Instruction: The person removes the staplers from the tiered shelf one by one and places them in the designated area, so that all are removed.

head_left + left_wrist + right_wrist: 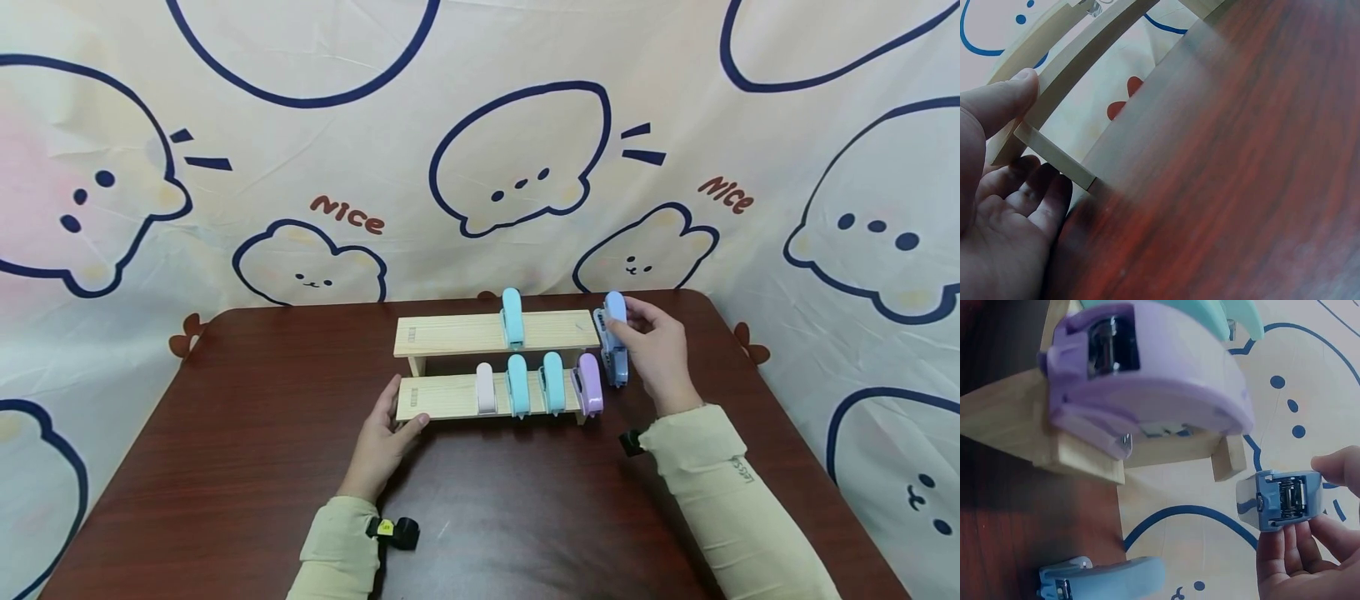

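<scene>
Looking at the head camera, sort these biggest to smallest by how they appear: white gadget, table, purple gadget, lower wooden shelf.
1. Table
2. Lower wooden shelf
3. Purple gadget
4. White gadget, both shorter and narrower than the purple one in this view

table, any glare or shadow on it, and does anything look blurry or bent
Head view: a pale sheen on the near part of the table, a soft shadow beside the right sleeve; left wrist view: the table's grain is blurred, and the wooden shelf looks bowed, probably lens distortion; right wrist view: the table darkens toward the upper left.
</scene>
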Motion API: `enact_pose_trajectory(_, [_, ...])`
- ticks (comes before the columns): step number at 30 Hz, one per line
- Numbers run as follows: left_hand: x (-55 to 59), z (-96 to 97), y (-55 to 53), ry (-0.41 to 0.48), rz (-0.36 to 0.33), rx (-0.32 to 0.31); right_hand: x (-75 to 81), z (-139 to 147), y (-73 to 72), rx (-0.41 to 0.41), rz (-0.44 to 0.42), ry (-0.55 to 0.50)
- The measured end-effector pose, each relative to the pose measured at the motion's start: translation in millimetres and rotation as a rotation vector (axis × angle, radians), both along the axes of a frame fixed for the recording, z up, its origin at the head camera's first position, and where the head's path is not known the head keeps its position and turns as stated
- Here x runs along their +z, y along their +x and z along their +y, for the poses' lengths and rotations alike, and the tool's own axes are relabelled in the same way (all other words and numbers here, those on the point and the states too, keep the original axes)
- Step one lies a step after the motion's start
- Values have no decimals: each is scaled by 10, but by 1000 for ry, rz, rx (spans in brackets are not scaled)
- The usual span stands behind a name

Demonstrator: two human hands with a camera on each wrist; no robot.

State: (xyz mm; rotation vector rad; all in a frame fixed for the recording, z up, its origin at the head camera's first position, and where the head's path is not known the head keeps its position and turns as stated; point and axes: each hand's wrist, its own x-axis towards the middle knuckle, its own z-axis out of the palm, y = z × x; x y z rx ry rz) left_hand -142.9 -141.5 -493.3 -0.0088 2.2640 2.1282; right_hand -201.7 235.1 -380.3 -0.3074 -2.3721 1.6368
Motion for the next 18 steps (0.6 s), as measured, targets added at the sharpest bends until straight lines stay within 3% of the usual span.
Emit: enact_pose_trajectory(18, [-25, 0, -14, 9, -16, 10, -119, 240, -1, -14, -17, 62])
